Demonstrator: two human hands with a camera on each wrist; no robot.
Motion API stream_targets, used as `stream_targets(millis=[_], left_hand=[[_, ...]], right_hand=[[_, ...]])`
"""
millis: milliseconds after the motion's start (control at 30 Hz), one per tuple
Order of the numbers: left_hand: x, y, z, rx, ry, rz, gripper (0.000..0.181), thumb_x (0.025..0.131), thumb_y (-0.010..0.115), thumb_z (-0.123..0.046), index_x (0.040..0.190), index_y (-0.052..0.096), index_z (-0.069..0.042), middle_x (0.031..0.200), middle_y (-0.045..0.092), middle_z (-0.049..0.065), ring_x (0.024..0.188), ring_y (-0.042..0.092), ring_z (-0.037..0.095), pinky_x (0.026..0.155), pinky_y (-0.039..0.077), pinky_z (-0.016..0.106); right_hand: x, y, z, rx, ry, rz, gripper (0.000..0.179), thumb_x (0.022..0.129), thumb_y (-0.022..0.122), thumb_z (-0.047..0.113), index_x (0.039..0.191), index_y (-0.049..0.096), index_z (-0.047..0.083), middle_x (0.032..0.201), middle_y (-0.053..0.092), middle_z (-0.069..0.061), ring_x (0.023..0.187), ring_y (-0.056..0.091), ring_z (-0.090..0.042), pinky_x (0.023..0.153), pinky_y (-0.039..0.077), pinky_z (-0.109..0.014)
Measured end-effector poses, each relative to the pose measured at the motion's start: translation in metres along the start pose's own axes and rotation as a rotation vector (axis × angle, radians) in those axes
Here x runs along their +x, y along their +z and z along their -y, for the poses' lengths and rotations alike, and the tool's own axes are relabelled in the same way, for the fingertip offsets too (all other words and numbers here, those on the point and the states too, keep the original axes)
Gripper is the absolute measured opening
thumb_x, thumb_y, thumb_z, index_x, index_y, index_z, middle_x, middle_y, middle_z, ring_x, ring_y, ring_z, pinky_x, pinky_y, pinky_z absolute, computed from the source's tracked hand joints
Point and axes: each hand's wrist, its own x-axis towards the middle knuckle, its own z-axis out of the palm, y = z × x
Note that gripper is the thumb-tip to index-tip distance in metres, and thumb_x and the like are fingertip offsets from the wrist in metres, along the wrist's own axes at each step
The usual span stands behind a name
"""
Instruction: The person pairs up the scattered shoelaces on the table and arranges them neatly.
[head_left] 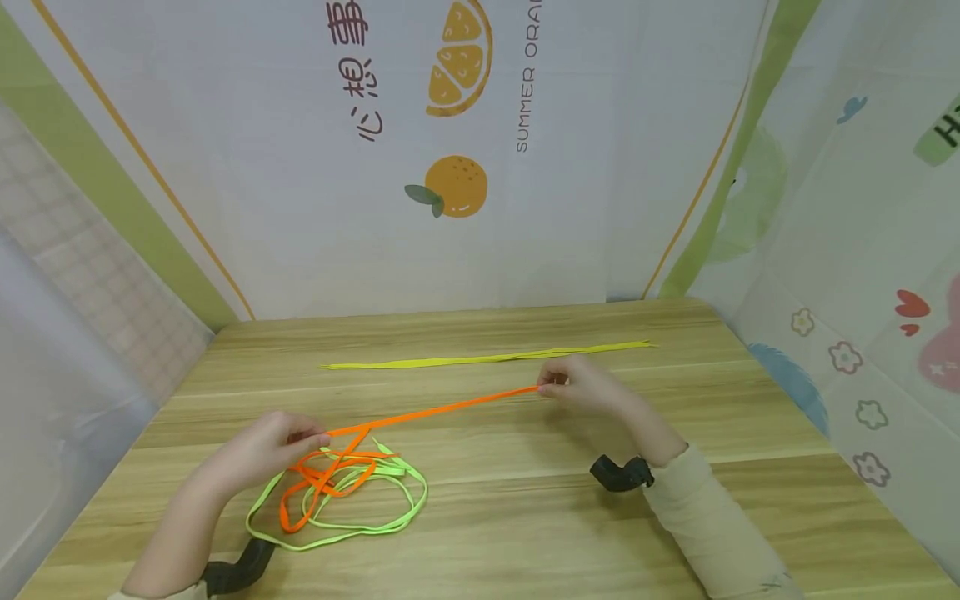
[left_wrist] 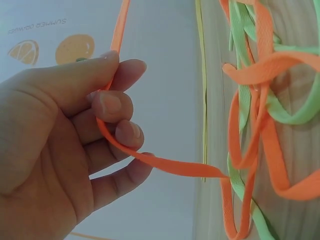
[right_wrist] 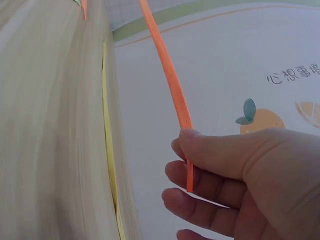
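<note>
An orange shoelace (head_left: 442,410) is stretched straight between the two hands, above the table. My left hand (head_left: 281,450) pinches it between thumb and index finger; in the left wrist view the lace runs on past the other fingers and drops to the pile. My right hand (right_wrist: 235,175) pinches the lace close to one end, and a short tip hangs below the thumb. The rest of the orange lace lies in loose loops over a tangled light green shoelace (head_left: 375,529), beside and below the left hand.
A yellow shoelace (head_left: 450,360) lies stretched out along the far part of the wooden table (head_left: 525,533). Printed cloth (head_left: 562,233) hangs behind the table and at both sides. A black strap piece (head_left: 621,473) sits at the right wrist, another (head_left: 238,571) at the left.
</note>
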Motion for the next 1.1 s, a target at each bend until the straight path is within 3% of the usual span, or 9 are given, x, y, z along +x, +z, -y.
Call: stream_targets(millis=[200,367,567,867,1100], left_hand=[[-0.001,0.0,0.002,-0.02,-0.005,0.005,0.031,0.096,0.06,-0.025,0.069,0.056,-0.009,0.058,0.035,-0.011,0.05,0.034,0.002,0.046,0.034,0.023],[0.0,-0.003,0.006,-0.049,-0.022,0.012,0.024,0.096,0.06,-0.023,0.078,0.063,-0.008,0.058,0.035,-0.01,0.05,0.031,0.003,0.046,0.032,0.023],[0.0,-0.006,0.01,-0.056,-0.042,0.009,0.022,0.097,0.059,-0.024,0.088,0.068,-0.006,0.06,0.037,-0.008,0.052,0.032,0.003,0.048,0.033,0.024],[-0.002,-0.008,0.018,-0.1,-0.086,0.019,0.028,0.097,0.058,-0.025,0.101,0.068,0.001,0.064,0.045,-0.003,0.052,0.035,0.006,0.049,0.037,0.026],[0.002,-0.01,0.021,-0.099,-0.081,0.022,0.025,0.097,0.058,-0.025,0.088,0.066,-0.002,0.059,0.035,-0.006,0.05,0.028,0.004,0.046,0.033,0.026]], right_hand=[[-0.005,-0.011,-0.003,0.018,0.011,0.034,0.011,0.094,0.064,0.017,0.092,0.068,0.008,0.083,0.063,-0.002,0.074,0.053,-0.016,0.066,0.044,-0.034],[-0.008,-0.019,-0.007,0.022,0.037,0.06,0.013,0.094,0.063,0.017,0.094,0.068,0.006,0.088,0.065,-0.007,0.073,0.052,-0.017,0.066,0.044,-0.034],[-0.012,-0.03,-0.015,0.077,0.043,0.047,0.013,0.095,0.062,0.012,0.097,0.067,0.0,0.091,0.065,-0.013,0.074,0.052,-0.019,0.065,0.044,-0.034],[-0.022,-0.04,-0.027,0.04,0.067,0.009,0.013,0.094,0.062,0.012,0.095,0.067,-0.001,0.088,0.066,-0.011,0.073,0.052,-0.019,0.066,0.043,-0.034],[-0.031,-0.039,-0.04,0.02,0.071,0.001,0.013,0.093,0.064,0.014,0.092,0.066,0.001,0.085,0.065,-0.008,0.072,0.051,-0.016,0.066,0.044,-0.034]])
